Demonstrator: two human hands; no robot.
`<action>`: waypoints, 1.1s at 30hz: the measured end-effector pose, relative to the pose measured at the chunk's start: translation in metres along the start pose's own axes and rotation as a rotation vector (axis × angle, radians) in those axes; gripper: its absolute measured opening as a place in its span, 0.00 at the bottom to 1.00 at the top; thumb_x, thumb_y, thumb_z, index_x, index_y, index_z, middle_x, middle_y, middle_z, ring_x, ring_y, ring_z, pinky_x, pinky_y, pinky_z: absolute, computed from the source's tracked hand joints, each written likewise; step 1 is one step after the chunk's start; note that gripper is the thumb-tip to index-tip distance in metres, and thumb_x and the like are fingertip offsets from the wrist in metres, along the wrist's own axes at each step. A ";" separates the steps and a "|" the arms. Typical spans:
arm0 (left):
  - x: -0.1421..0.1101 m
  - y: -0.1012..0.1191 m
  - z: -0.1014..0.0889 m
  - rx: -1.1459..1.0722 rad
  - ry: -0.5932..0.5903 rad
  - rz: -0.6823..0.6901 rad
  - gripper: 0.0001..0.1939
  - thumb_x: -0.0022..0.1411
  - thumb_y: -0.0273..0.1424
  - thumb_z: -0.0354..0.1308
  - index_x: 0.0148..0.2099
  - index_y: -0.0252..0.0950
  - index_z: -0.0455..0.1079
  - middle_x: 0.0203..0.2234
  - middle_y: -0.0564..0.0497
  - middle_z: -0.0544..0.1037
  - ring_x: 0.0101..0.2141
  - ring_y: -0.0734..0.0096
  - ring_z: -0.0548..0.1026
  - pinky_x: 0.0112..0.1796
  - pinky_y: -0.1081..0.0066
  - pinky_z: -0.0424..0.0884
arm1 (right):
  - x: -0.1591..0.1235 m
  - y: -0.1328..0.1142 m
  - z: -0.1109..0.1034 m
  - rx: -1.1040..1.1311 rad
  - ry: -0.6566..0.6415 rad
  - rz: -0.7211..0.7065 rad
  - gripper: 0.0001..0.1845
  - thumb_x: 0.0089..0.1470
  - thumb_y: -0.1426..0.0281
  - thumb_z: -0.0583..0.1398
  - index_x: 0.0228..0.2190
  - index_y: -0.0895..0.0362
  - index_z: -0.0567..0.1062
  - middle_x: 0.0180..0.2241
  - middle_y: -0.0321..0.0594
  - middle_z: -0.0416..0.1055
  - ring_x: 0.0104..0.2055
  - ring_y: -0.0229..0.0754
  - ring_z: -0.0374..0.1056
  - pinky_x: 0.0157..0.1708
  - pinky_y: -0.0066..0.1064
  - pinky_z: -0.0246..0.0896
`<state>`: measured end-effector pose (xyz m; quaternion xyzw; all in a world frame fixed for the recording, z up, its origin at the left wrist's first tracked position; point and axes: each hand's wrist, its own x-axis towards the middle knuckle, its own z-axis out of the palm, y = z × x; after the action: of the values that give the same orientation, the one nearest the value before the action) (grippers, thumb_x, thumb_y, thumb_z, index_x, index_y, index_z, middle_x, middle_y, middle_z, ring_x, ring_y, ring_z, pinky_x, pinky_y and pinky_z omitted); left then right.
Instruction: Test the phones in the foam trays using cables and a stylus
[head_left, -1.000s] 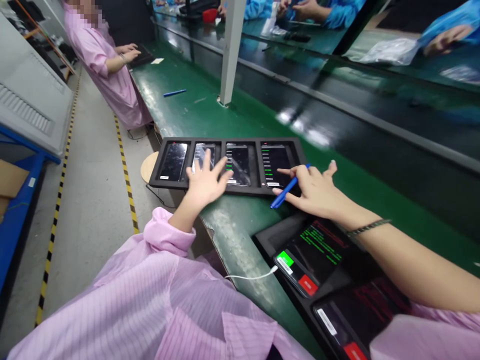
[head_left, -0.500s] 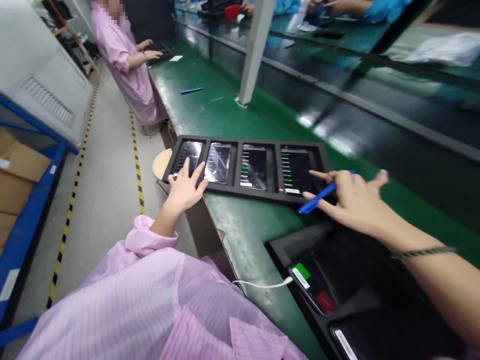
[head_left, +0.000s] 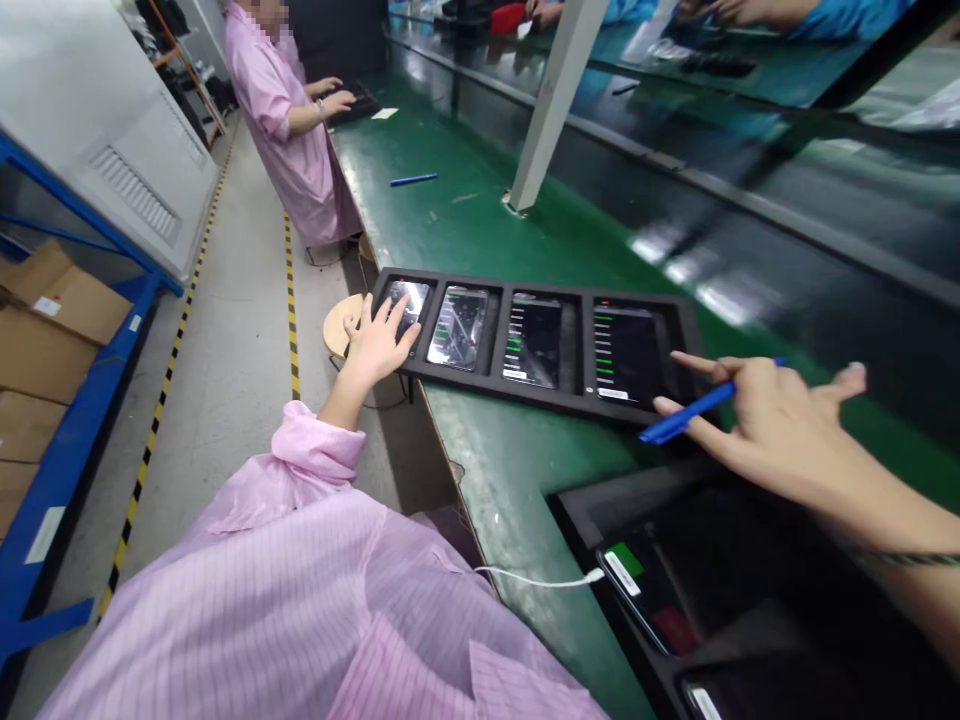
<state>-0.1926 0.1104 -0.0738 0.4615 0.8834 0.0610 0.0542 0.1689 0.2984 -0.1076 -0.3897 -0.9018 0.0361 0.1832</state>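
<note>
A black tray (head_left: 487, 385) lies on the green bench with several phones in a row, screens lit. My left hand (head_left: 375, 340) rests on the tray's left end with fingers spread, its fingertips on the leftmost phone (head_left: 403, 300). My right hand (head_left: 772, 425) hovers just off the tray's right end, near the rightmost phone (head_left: 622, 352). It holds a blue pen (head_left: 686, 413) between its fingers, with the index finger stretched out toward the tray.
A second black tray (head_left: 592, 500) near me holds a phone (head_left: 641, 590) with a white cable (head_left: 532, 578) plugged in. A co-worker in a pink coat (head_left: 296, 130) stands further down the bench. Also here: another blue pen (head_left: 412, 180), grey post (head_left: 551, 100), wooden stool (head_left: 341, 325), cardboard boxes (head_left: 52, 330) on blue shelving.
My left hand slid leftward along the tray from the middle phones to the leftmost one. My right hand with the pen moved off the rightmost phone to the right. The view panned left.
</note>
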 end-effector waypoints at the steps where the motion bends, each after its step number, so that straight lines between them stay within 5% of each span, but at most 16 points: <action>1: -0.003 0.001 0.001 -0.012 -0.017 -0.003 0.31 0.75 0.45 0.37 0.76 0.47 0.47 0.73 0.50 0.56 0.73 0.47 0.42 0.67 0.33 0.44 | 0.000 -0.001 0.000 0.001 -0.004 -0.004 0.30 0.51 0.36 0.40 0.32 0.50 0.53 0.46 0.54 0.77 0.42 0.66 0.72 0.53 0.85 0.44; 11: -0.047 0.004 0.000 -0.027 -0.025 -0.050 0.30 0.74 0.43 0.40 0.75 0.47 0.52 0.71 0.50 0.61 0.72 0.43 0.49 0.65 0.28 0.43 | 0.029 -0.029 0.000 0.076 -0.189 0.013 0.34 0.56 0.36 0.41 0.39 0.53 0.59 0.56 0.59 0.71 0.54 0.70 0.66 0.60 0.81 0.35; 16: -0.032 -0.004 -0.003 -0.066 0.112 -0.046 0.30 0.74 0.42 0.42 0.75 0.47 0.52 0.73 0.46 0.55 0.72 0.44 0.48 0.65 0.32 0.46 | 0.041 -0.032 0.010 0.082 -0.222 -0.002 0.39 0.56 0.35 0.43 0.47 0.56 0.63 0.58 0.59 0.69 0.57 0.73 0.62 0.61 0.82 0.30; 20: -0.007 -0.021 -0.001 -0.162 0.235 -0.200 0.30 0.74 0.42 0.40 0.75 0.44 0.51 0.73 0.42 0.54 0.72 0.43 0.49 0.65 0.33 0.48 | 0.043 -0.030 0.014 0.080 -0.239 -0.013 0.37 0.58 0.37 0.43 0.49 0.54 0.64 0.58 0.57 0.68 0.59 0.73 0.60 0.61 0.81 0.29; 23: 0.013 -0.036 0.006 -0.282 0.242 -0.286 0.30 0.75 0.43 0.39 0.74 0.43 0.53 0.73 0.38 0.54 0.71 0.45 0.54 0.65 0.33 0.50 | 0.045 -0.031 0.015 0.074 -0.226 0.024 0.42 0.57 0.36 0.40 0.49 0.57 0.65 0.57 0.60 0.68 0.58 0.74 0.61 0.62 0.81 0.29; 28: 0.032 -0.055 0.021 -0.439 0.223 -0.118 0.31 0.75 0.45 0.39 0.72 0.36 0.56 0.69 0.37 0.62 0.70 0.55 0.59 0.69 0.52 0.54 | 0.043 -0.030 0.017 0.086 -0.244 0.041 0.41 0.58 0.36 0.38 0.49 0.56 0.65 0.56 0.59 0.69 0.58 0.74 0.60 0.62 0.82 0.25; 33: 0.030 -0.058 0.028 -0.438 0.168 -0.103 0.34 0.74 0.50 0.39 0.73 0.38 0.55 0.66 0.37 0.67 0.66 0.45 0.65 0.66 0.43 0.59 | 0.041 -0.028 0.018 0.090 -0.260 0.044 0.37 0.58 0.37 0.40 0.48 0.53 0.64 0.58 0.57 0.69 0.60 0.76 0.58 0.61 0.83 0.24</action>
<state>-0.2524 0.1042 -0.1113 0.3863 0.8728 0.2867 0.0823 0.1178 0.3099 -0.1059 -0.3929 -0.9066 0.1306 0.0813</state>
